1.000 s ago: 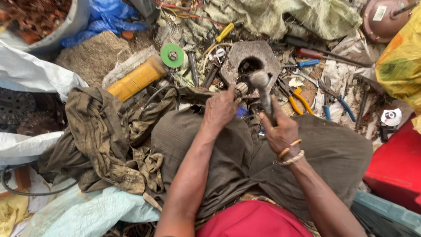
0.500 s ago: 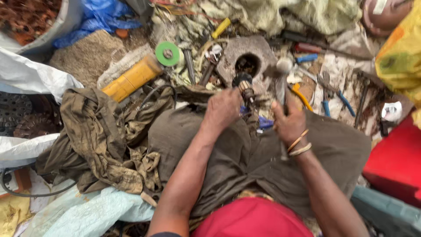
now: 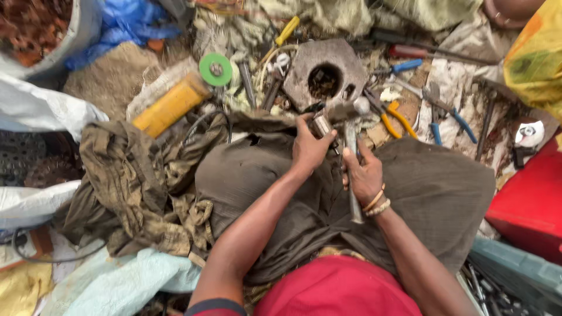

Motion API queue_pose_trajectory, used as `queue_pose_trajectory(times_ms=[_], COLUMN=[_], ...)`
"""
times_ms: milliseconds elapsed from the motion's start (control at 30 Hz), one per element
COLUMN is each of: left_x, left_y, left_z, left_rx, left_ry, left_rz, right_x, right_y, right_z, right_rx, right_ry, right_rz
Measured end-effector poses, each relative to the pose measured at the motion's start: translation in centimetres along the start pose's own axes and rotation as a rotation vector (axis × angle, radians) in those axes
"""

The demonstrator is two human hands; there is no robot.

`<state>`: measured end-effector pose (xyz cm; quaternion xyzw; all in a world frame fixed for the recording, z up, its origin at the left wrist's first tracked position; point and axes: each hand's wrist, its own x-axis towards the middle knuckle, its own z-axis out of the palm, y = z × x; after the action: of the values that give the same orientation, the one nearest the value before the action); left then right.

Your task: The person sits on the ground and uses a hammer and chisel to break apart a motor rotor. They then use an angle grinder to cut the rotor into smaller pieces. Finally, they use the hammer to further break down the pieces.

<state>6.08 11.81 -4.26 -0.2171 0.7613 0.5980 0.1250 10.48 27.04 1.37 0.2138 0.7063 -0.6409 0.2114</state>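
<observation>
— What have you got in your hands?

— My left hand (image 3: 310, 149) is closed around a small metal part (image 3: 322, 124), pinching it between thumb and fingers just in front of my lap. My right hand (image 3: 364, 174) is wrapped tight round the handle of a hammer (image 3: 351, 140); its metal head sits just above the part, close to my left fingertips.

— Where does all that sit?

— Over the brown cloth (image 3: 281, 193) that covers my knees, right at its far edge. Just beyond it lies a heavy grey metal block with a round hole (image 3: 301, 67), with scrap bits down in the hole.

— And around it?

— To the right of the block, orange-handled pliers (image 3: 393, 117) and blue-handled pliers (image 3: 448, 120) lie among rags. A blue-handled screwdriver (image 3: 404, 66) is above them. To the left there's a green disc (image 3: 215, 69), a yellow cylinder (image 3: 171, 105) lying tilted, and a yellow-handled screwdriver (image 3: 287, 30) further up. A crumpled olive cloth (image 3: 134, 181) spreads beside my left knee, and a red box (image 3: 530, 202) stands at my right.

— Is the hammer touching the part?

— I can't tell; they are very close.
</observation>
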Motion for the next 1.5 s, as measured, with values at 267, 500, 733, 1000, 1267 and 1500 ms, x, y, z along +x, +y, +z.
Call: queue_pose_trajectory(times_ms=[267, 500, 733, 1000, 1267, 1500], left_x=[0.3, 1.1, 4.3, 6.8, 7.1, 7.3], left_y=[0.4, 0.2, 2.2, 2.8, 3.7, 4.4], left_z=[-4.0, -6.2, -1.5, -0.8, 0.9, -0.2], left_rx=[0.435, 0.436, 0.465, 0.549, 1.005, 0.698], left_ry=[-0.14, -0.066, -0.061, -0.025, -0.054, 0.013], left_rz=[0.079, 0.156, 0.435, 0.744, 0.832, 0.88], right_x=[-0.3, -0.6, -1.9, -1.7, 6.5, 4.4], right_y=[-1.8, -3.9, -6.7, -6.9, -4.6, -6.7], right_z=[-0.8, -2.2, -3.8, -6.0, -2.4, -5.2], right_rx=[-0.158, -0.242, -0.152, -0.355, -0.68, -0.456], right_ry=[0.058, 0.119, 0.155, 0.264, 0.213, 0.339], right_rz=[-0.113, -0.174, -0.261, -0.404, -0.554, -0.732])
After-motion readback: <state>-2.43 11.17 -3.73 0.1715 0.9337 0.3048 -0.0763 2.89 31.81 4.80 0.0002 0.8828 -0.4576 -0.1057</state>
